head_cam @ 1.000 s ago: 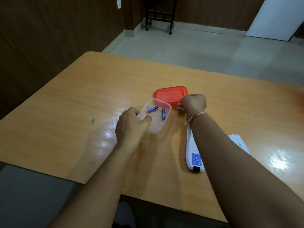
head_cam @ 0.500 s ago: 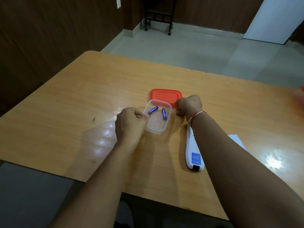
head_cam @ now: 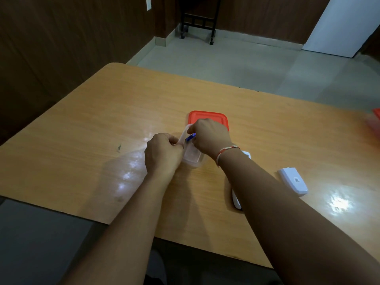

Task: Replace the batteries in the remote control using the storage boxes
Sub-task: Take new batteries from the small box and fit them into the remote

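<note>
Pinching blue battery (head_cam: 190, 137) w/ right hand (head_cam: 209, 136), long axis tilted up-right.

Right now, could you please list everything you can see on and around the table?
Table: one, light wood, fills the foreground.
Box: one, clear plastic, table centre, between the hands.
Lid: one, red, flat on the table just behind the box.
Battery: one visible, blue, at the right fingertips over the box.
Remote: one, white, mostly hidden under the right forearm.
Cover: one, white, right of the remote.
Trolley: one, dark, on the floor by the far wall.
Left hand: grips the box's left wall.
Right hand: pinches the battery.
</note>
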